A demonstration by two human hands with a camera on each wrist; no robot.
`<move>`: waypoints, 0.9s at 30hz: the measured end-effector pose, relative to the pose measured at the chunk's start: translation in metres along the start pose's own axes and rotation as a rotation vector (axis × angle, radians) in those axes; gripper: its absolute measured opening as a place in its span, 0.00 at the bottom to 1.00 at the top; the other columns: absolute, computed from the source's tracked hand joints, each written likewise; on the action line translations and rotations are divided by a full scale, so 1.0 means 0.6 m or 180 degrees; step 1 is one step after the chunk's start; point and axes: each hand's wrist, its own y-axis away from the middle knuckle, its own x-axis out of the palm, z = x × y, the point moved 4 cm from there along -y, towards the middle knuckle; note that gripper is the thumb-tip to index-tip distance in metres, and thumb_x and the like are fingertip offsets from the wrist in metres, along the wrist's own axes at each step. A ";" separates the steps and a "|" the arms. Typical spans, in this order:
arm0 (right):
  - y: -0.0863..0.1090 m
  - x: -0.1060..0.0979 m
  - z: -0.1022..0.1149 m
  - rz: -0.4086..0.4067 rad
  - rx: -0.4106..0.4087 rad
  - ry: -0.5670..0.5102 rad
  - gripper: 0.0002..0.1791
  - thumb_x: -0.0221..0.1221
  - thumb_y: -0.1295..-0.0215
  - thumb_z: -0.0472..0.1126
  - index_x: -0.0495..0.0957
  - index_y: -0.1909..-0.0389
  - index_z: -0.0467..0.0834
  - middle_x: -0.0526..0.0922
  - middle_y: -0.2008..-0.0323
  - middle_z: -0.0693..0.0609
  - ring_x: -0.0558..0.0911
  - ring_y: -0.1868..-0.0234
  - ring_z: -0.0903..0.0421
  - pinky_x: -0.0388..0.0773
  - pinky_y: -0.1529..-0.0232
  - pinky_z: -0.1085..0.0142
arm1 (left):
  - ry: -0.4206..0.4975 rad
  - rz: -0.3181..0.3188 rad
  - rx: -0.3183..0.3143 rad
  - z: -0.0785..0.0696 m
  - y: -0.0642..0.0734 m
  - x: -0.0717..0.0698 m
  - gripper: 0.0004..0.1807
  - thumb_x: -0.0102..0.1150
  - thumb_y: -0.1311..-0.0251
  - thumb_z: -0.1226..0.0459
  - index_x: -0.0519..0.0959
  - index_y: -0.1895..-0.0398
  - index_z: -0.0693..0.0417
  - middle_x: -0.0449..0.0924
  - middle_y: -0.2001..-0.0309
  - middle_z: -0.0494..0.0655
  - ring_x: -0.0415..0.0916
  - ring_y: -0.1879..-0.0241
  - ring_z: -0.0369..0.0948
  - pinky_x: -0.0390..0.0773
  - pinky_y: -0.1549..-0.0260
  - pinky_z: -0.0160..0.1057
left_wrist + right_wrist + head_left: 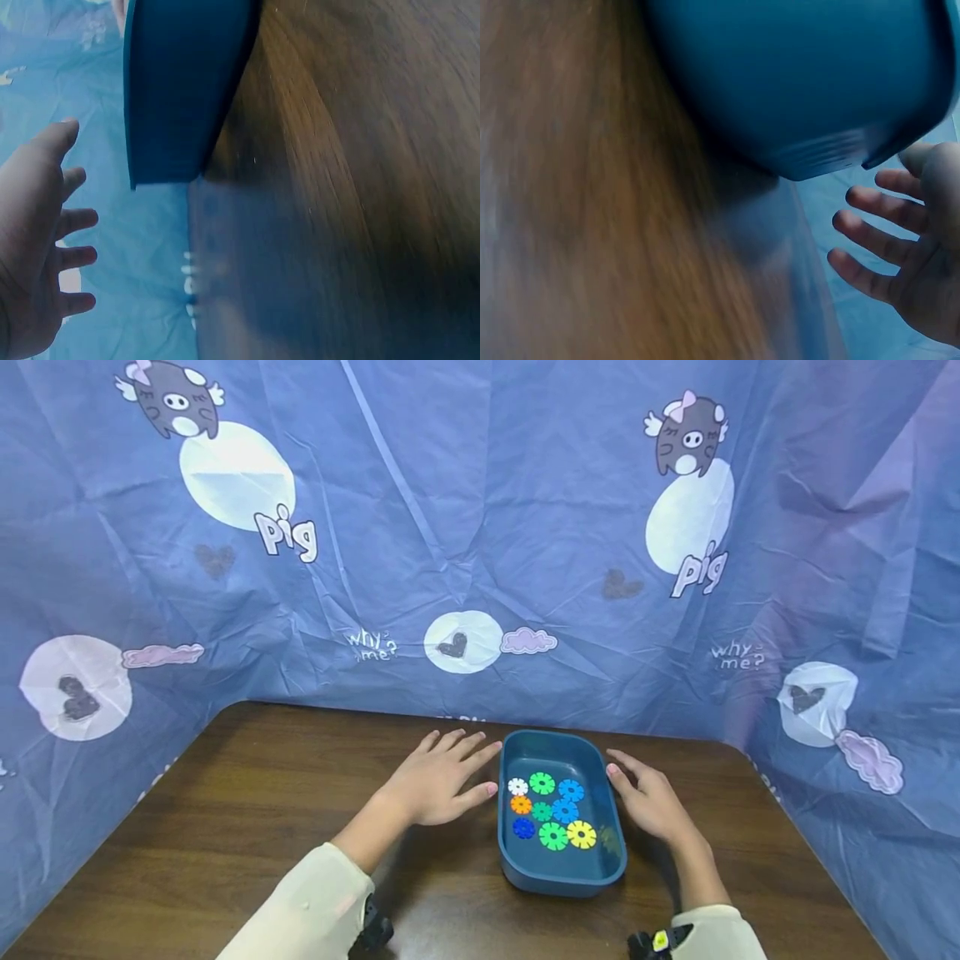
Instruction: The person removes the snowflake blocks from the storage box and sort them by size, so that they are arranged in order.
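Note:
A dark blue plastic bin [558, 885] sits on the table, with several small notched plastic discs lying flat inside. Among them are a white disc [517, 787], an orange disc [521, 805], a yellow disc [581, 834] and a dark blue disc [524, 827], besides green and lighter blue ones. On the bin's left side my left hand [438, 783] is spread, fingers extended, and in the left wrist view a gap separates it from the bin wall [180, 90]. My right hand [651, 797] is at the right side, thumb at the rim; whether it touches, I cannot tell. Neither hand holds anything.
The brown wooden table [255, 827] extends to both sides of the bin. A blue printed cloth [480, 560] hangs behind the table's back edge and along both sides. Dark devices are strapped to the wrists, below the pale sleeves [307, 906].

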 end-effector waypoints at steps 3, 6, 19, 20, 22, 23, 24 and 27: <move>0.000 0.006 -0.004 -0.0019 0.0127 -0.0249 0.25 0.50 0.18 0.46 0.70 0.29 0.37 0.82 0.42 0.37 0.80 0.41 0.42 0.78 0.41 0.45 | -0.0068 0.0021 0.0096 -0.013 -0.008 0.003 0.37 0.34 0.25 0.35 0.55 0.18 0.37 0.58 0.21 0.47 0.54 0.22 0.52 0.51 0.26 0.62; 0.000 0.011 -0.007 -0.0042 0.0234 -0.0614 0.22 0.51 0.19 0.41 0.71 0.31 0.35 0.81 0.42 0.36 0.81 0.43 0.43 0.82 0.46 0.52 | -0.0126 0.0059 0.0156 -0.027 -0.016 0.006 0.37 0.34 0.25 0.34 0.55 0.18 0.35 0.58 0.21 0.46 0.54 0.22 0.50 0.50 0.25 0.62; 0.001 0.022 -0.017 -0.0288 0.0578 -0.1350 0.20 0.56 0.22 0.40 0.76 0.35 0.36 0.82 0.50 0.37 0.81 0.55 0.61 0.84 0.56 0.68 | -0.0325 0.0278 0.0502 -0.076 -0.051 0.022 0.35 0.36 0.24 0.36 0.59 0.19 0.36 0.62 0.23 0.46 0.54 0.22 0.47 0.51 0.24 0.55; 0.001 0.022 -0.017 -0.0305 0.0607 -0.1385 0.20 0.56 0.22 0.39 0.76 0.35 0.36 0.82 0.50 0.37 0.81 0.55 0.62 0.83 0.56 0.69 | -0.0323 0.0268 0.0533 -0.079 -0.054 0.022 0.35 0.37 0.24 0.37 0.61 0.20 0.37 0.64 0.24 0.46 0.55 0.22 0.47 0.52 0.24 0.55; 0.000 0.023 -0.018 -0.0342 0.0654 -0.1431 0.20 0.57 0.23 0.39 0.77 0.35 0.36 0.82 0.50 0.38 0.81 0.56 0.63 0.83 0.56 0.70 | -0.0286 0.0239 0.0595 -0.084 -0.061 0.024 0.33 0.42 0.24 0.39 0.64 0.22 0.38 0.67 0.26 0.46 0.58 0.24 0.47 0.54 0.24 0.54; 0.000 0.023 -0.018 -0.0348 0.0668 -0.1448 0.21 0.57 0.23 0.40 0.77 0.35 0.36 0.82 0.50 0.38 0.81 0.56 0.63 0.83 0.56 0.70 | -0.0262 0.0238 0.0608 -0.087 -0.064 0.026 0.33 0.43 0.25 0.39 0.66 0.22 0.39 0.69 0.27 0.46 0.59 0.24 0.47 0.54 0.25 0.54; 0.000 0.023 -0.018 -0.0352 0.0677 -0.1458 0.21 0.58 0.23 0.40 0.77 0.35 0.36 0.82 0.49 0.38 0.81 0.56 0.64 0.83 0.55 0.71 | -0.0248 0.0242 0.0613 -0.089 -0.068 0.028 0.32 0.45 0.25 0.40 0.67 0.23 0.39 0.70 0.27 0.46 0.60 0.25 0.47 0.55 0.25 0.54; 0.002 0.023 -0.019 -0.0358 0.0692 -0.1458 0.22 0.58 0.23 0.41 0.77 0.35 0.36 0.82 0.47 0.38 0.82 0.55 0.65 0.83 0.54 0.71 | -0.0254 0.0260 0.0614 -0.093 -0.079 0.037 0.31 0.48 0.26 0.41 0.70 0.26 0.40 0.73 0.30 0.46 0.63 0.27 0.47 0.58 0.26 0.52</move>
